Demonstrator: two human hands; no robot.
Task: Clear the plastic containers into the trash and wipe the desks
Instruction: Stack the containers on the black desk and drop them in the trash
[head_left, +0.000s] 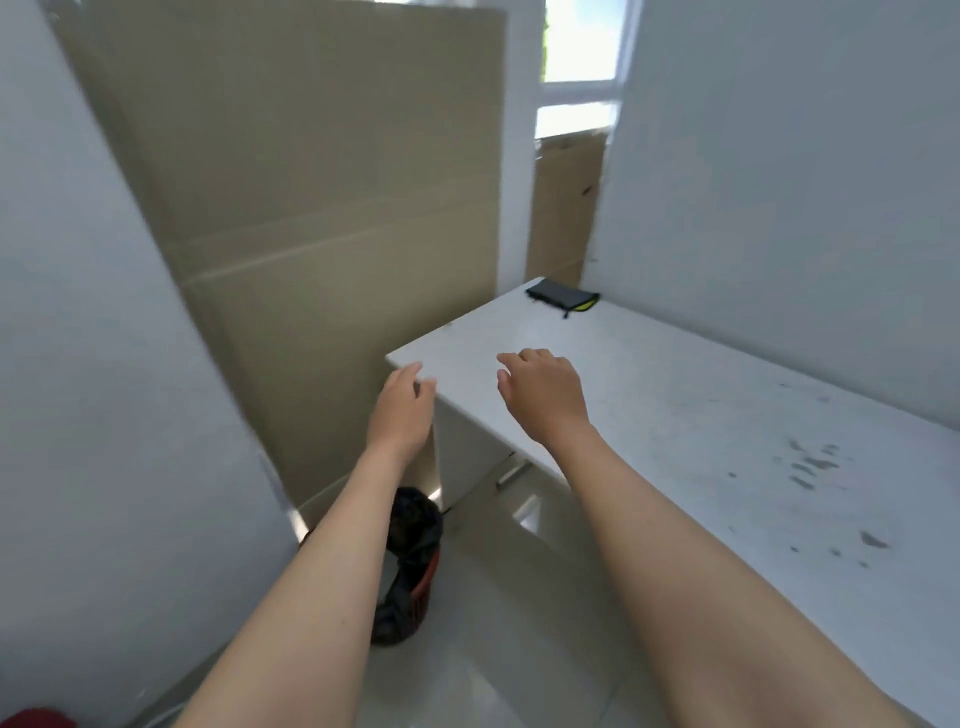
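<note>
A white desk (675, 395) runs along the right wall, with dark smudges on its near right part. My left hand (402, 408) hovers at the desk's near left corner with relaxed fingers and holds nothing. My right hand (543, 389) hovers above the desk's left end, fingers loosely curled and empty. On the floor under my left forearm stands a trash bin (410, 571) lined with a black bag. No plastic container is in view.
A dark pouch with a yellow-green edge (563, 297) lies at the desk's far end. A tall cardboard sheet (322, 208) leans to the left of the desk. White partitions stand on both sides. A red object (36, 719) shows at the bottom left.
</note>
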